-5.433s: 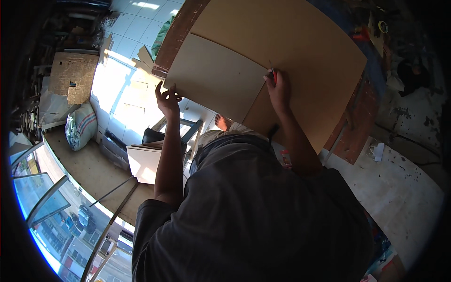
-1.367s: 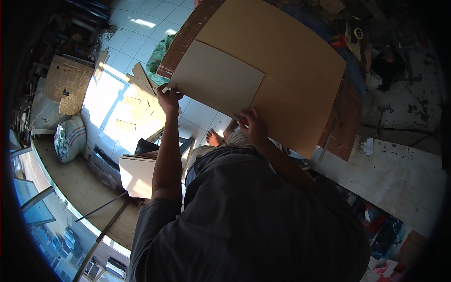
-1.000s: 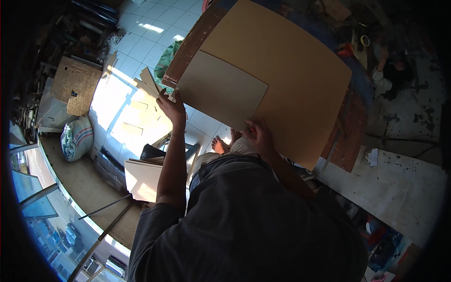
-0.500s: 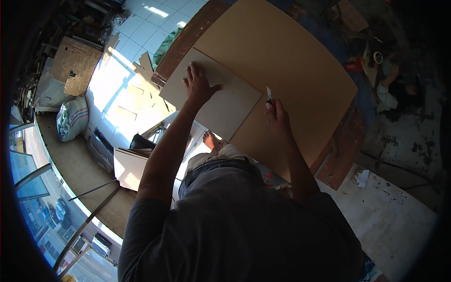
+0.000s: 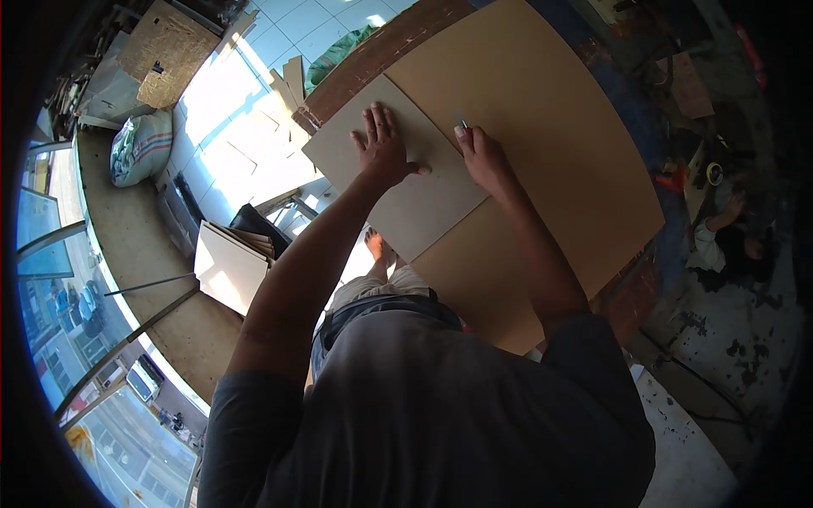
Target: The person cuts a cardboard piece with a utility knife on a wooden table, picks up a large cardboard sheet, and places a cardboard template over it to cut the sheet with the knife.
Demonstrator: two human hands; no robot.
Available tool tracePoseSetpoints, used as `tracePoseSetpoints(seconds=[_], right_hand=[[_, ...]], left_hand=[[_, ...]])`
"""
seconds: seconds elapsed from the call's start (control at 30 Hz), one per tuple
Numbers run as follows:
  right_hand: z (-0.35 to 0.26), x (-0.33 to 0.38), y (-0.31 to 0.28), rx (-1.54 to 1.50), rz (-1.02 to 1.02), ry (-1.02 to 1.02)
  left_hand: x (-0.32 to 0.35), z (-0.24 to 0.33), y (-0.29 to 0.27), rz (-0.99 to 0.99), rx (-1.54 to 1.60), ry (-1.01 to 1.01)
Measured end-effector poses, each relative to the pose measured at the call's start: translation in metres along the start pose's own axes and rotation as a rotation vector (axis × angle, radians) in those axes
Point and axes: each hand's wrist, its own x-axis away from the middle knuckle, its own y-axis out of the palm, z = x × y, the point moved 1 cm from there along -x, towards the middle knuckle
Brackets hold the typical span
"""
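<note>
From my remote seat I see the left hand pressed flat, fingers spread wide, on a pale grey square tile that lies on a large tan fibreboard sheet; nothing is gripped there, the palm simply bears down on the tile; the right hand is closed narrowly around a small thin marking or scoring tool, its tip at the tile's upper right edge, where tile meets board; I cannot tell whether it is a pencil or a blade. The tile sits toward the left half of the board, one corner pointing toward the person's body, its far edge near a dark brown plank that runs along the board's rim.

As I judge it, the work is early: the tile is placed and steadied and the tool sits at one end of an edge; I make out no drawn line or cut on the tile, so the stroke along it seems yet to be made.

Below, on the sunlit floor, a stack of pale tiles leans beside a dark box; a striped sack lies further off; another person crouches at the right edge, well apart.
</note>
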Motion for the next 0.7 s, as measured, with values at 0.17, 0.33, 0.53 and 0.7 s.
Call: tracePoseSetpoints(seconds=[0.17,0.33,0.53,0.7], right_hand=[[-0.052,-0.078,0.029,0.198,-0.061,-0.143],[-0.087,-0.121,0.048,0.282,-0.063,-0.211],[-0.094,-0.129,0.052,0.342,-0.136,-0.209],[-0.098,-0.128,0.051,0.348,-0.130,-0.222]], left_hand=[[0.003,0.003,-0.005,0.010,0.024,-0.021],[0.002,0.004,-0.002,0.013,0.021,-0.029],[0.001,0.003,0.001,0.046,-0.012,-0.022],[0.002,0.004,-0.002,0.025,0.006,-0.029]])
